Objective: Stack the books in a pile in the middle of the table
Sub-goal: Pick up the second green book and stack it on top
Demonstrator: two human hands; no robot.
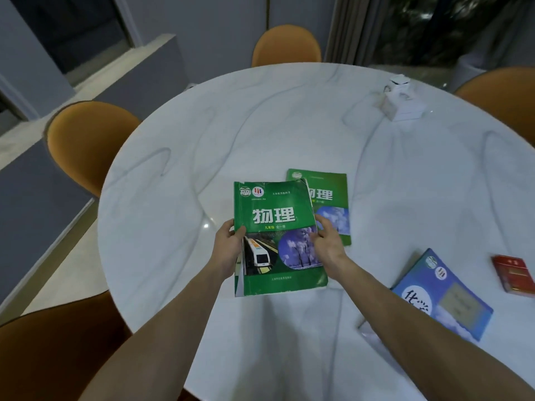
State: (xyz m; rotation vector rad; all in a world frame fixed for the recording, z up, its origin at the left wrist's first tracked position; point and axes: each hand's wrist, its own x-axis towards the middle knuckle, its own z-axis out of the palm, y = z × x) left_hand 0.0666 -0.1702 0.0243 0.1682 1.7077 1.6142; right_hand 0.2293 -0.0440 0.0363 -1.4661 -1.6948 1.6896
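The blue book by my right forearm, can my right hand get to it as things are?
Probably yes, but not straight away: the right hand is in a grip on the green book. The blue book lies uncovered just beside that forearm, with nothing between.

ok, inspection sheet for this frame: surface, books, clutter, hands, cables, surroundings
Surface: round white marble table.
Job's things: big green book held in both hands, overlapping second green book; blue book lies apart near the right edge.
Clutter: red box, white box.
Hands: left hand grips the left edge; right hand the right.
Cables: nothing seen.
Surroundings: orange chairs, curtain.
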